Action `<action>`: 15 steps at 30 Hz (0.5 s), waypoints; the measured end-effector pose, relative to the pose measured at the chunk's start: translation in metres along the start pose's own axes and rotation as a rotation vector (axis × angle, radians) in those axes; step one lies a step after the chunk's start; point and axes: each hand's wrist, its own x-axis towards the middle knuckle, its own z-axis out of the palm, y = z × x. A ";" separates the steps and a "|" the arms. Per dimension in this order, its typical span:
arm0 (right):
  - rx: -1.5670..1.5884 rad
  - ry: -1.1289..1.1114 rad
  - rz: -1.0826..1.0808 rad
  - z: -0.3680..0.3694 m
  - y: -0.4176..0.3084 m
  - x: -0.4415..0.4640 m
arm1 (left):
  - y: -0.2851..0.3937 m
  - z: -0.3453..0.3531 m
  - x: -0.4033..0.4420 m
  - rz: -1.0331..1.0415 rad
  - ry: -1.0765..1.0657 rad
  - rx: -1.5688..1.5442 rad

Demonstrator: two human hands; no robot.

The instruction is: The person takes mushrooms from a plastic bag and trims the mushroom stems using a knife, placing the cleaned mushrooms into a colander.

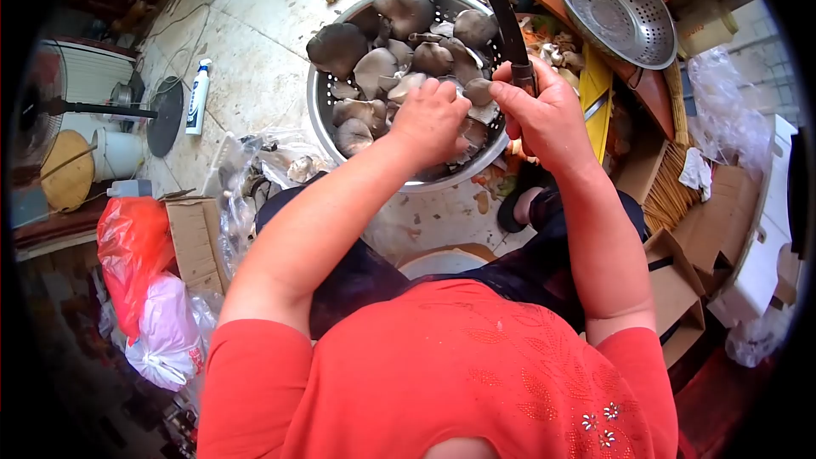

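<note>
A round metal colander [323,119] stands on the floor in front of me, heaped with grey-brown mushrooms [374,72]. Over its near half, my left hand [429,119] has its fingers bent and pressed down among the mushrooms; what they grip is hidden. A knife [501,13] with a long dark curved blade points up and away from me, its handle in my right hand [548,110]. The thumb of that hand touches a small mushroom [480,91] at the colander's right side.
An empty steel strainer [614,4] sits at the upper right, near cardboard boxes [671,289] and a yellow object [597,93]. Plastic bags [136,263], a white bottle [198,98] and a fan [51,106] are on the left. Mushroom scraps [561,47] lie right of the colander.
</note>
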 end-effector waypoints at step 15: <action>0.006 -0.021 -0.020 -0.008 -0.009 -0.005 | -0.040 -0.039 -0.026 -0.392 0.316 -0.431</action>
